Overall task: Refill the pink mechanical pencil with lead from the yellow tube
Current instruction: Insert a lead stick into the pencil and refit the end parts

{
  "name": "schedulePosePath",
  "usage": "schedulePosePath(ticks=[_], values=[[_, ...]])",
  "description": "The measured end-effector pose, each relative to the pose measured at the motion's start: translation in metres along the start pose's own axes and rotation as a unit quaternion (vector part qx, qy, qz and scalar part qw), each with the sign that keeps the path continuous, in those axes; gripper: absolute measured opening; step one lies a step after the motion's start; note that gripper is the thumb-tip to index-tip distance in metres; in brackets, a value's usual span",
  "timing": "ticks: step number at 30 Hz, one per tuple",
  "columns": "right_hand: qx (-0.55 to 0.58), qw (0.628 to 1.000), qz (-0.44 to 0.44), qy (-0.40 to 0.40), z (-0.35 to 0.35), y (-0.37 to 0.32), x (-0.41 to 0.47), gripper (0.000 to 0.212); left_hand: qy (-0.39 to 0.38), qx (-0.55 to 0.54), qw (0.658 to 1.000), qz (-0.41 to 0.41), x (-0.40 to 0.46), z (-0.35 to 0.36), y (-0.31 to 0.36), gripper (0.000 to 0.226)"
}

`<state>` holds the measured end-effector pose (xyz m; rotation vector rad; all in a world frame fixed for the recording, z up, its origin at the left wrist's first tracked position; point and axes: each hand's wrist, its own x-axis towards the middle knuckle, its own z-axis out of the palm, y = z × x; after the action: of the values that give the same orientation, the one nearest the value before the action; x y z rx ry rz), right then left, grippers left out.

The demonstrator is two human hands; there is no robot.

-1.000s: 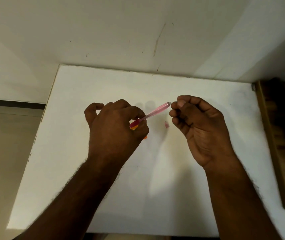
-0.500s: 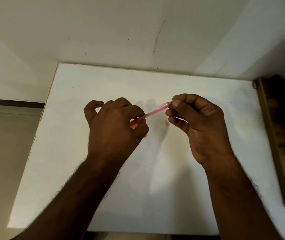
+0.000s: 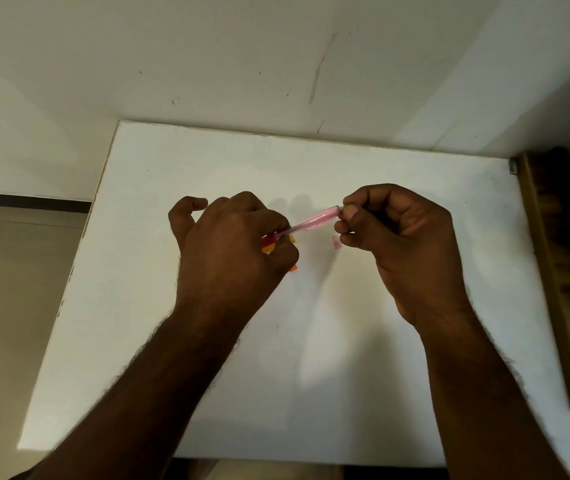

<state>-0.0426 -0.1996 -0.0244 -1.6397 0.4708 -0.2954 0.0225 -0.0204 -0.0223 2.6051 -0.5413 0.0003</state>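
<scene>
The pink mechanical pencil slants up to the right above the white table. My left hand grips its lower, red end. Bits of the yellow tube show under that hand; most of it is hidden. My right hand pinches its thumb and forefinger at the pencil's upper open end; I cannot tell whether a lead is between them. A small pink cap lies on the table just below the right fingers.
The table butts against a white wall at the back. A brown wooden piece of furniture stands along the table's right edge. To the left the table edge drops to a beige floor.
My right hand has closed in on the pencil's upper end, the fingertips now touching it. The left hand and pencil have hardly moved.
</scene>
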Motion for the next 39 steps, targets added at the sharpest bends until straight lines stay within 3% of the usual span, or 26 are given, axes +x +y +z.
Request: schedulePosePath(ticks=[8, 11, 14, 17, 22, 24, 27, 29, 31, 34, 39], values=[[-0.019, 1.0, -0.008, -0.011, -0.001, 0.004, 0.0, 0.015, -0.007, 0.007, 1.0, -0.003, 0.0, 0.0, -0.001, 0.011], [0.011, 1.0, 0.012, 0.023, -0.002, 0.007, 0.002, 0.016, -0.003, 0.0, 1.0, -0.005, 0.001, 0.0, 0.0, 0.01], [-0.155, 0.984, 0.007, 0.085, 0.0, 0.019, 0.003, 0.013, -0.005, 0.003, 1.0, -0.006, 0.001, -0.001, 0.0, 0.009], [-0.343, 0.938, -0.012, 0.048, 0.011, 0.026, -0.002, 0.015, -0.009, 0.007, 1.0, -0.005, 0.001, 0.0, 0.0, 0.01], [-0.433, 0.9, -0.041, 0.019, 0.017, 0.028, -0.003, 0.02, -0.007, 0.009, 1.0, -0.005, 0.002, 0.0, 0.0, 0.012], [-0.396, 0.917, -0.024, 0.033, 0.017, 0.026, -0.002, 0.019, -0.008, 0.009, 1.0, -0.008, 0.003, 0.0, -0.001, 0.012], [-0.154, 0.983, 0.051, 0.087, 0.014, 0.021, 0.001, 0.017, -0.009, 0.01, 1.0, -0.009, 0.001, 0.001, -0.001, 0.013], [0.033, 0.99, 0.082, 0.112, 0.011, 0.015, 0.003, 0.016, -0.013, 0.012, 1.0, -0.01, 0.002, 0.001, -0.001, 0.014], [0.146, 0.978, 0.097, 0.114, 0.008, 0.009, 0.003, 0.015, -0.017, 0.012, 1.0, -0.011, 0.002, 0.001, -0.001, 0.014], [0.196, 0.97, 0.103, 0.098, 0.008, 0.005, 0.002, 0.015, -0.02, 0.017, 1.0, -0.009, 0.002, 0.002, 0.0, 0.014], [0.188, 0.973, 0.099, 0.093, 0.011, 0.001, 0.001, 0.015, -0.018, 0.019, 1.0, -0.007, 0.001, 0.003, 0.001, 0.013]])
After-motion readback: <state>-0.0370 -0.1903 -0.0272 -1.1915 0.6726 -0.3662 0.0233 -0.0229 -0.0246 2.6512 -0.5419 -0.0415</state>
